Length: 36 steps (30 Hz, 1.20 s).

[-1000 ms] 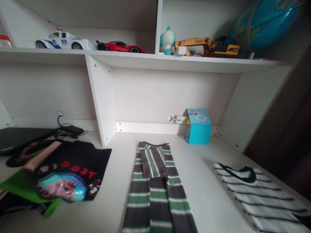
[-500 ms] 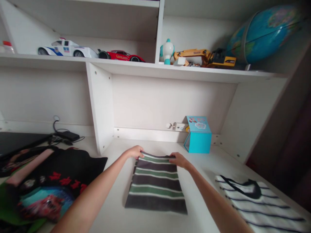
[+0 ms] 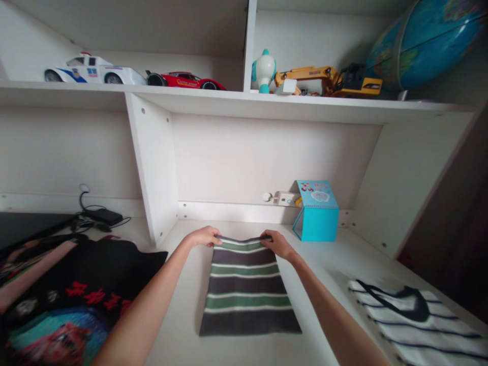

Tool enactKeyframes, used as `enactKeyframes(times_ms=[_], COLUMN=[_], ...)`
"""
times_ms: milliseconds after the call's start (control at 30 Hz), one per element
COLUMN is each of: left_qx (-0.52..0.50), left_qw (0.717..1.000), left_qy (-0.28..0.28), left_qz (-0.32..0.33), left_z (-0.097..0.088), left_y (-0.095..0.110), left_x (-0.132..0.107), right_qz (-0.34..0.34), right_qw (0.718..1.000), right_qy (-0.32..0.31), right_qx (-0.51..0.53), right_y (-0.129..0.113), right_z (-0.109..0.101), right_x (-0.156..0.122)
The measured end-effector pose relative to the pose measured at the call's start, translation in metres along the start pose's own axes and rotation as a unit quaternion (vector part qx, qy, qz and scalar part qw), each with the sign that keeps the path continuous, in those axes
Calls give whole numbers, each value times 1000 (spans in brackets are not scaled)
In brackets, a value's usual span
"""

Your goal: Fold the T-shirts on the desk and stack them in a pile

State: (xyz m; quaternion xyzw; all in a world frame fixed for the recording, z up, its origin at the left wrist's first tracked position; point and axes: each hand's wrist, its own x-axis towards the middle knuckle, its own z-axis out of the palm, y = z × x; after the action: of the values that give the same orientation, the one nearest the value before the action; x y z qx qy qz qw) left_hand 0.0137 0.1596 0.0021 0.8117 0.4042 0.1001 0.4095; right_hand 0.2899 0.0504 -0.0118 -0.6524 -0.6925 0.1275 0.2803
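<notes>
A folded striped garment point(image 3: 247, 284) in dark grey, green and white lies on the white desk point(image 3: 183, 315) in front of me. My left hand point(image 3: 205, 237) pinches its far left corner between thumb and fingers. At the far right corner, my right hand point(image 3: 277, 244) grips the cloth the same way. The far edge is raised and sags slightly between the two hands, while the near edge rests flat on the desk. To the right lies a folded white shirt point(image 3: 419, 320) with dark stripes and a black collar. A black printed garment point(image 3: 95, 284) spreads out on the left.
A turquoise desk calendar point(image 3: 318, 221) stands by a wall socket point(image 3: 286, 198). On the left are a black power adapter point(image 3: 102, 216) and cables. The shelf above holds a white toy police car point(image 3: 93, 71), a red toy car point(image 3: 186, 80), a toy excavator point(image 3: 335, 81) and a globe point(image 3: 427, 46).
The view has tilted and shifted slightly. Both hands keep their hold on the striped garment's far corners, and its far edge now sags a little more between them.
</notes>
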Motion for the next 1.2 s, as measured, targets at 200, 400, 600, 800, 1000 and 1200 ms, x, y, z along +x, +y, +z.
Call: enactKeyframes(times_ms=[200,400,600,800,1000,1200], left_qx=[116,181,170,74,164,352], left_qw=[990,975,967,933,944,924], left_qy=[82,121,137,218,92,19], left_qz=[11,40,131,278,270,151], left_z=[16,36,5,-25,-1,51], left_y=[-13,-12,40,115,88,67], left_x=[14,11,-14,-64,-72,-73], right_qz=[52,94,56,-129,-249,-119], right_qw=[997,991,995,960,966,989], right_qy=[-4,-22,47,247,11,-48], right_qx=[-59,-92,-75,-22,-66,-67], right_y=[13,17,-12,-84,-152,-87], right_z=[14,25,-45,-125,-94,-72], right_x=[2,-2,-10,-89,-188,-164])
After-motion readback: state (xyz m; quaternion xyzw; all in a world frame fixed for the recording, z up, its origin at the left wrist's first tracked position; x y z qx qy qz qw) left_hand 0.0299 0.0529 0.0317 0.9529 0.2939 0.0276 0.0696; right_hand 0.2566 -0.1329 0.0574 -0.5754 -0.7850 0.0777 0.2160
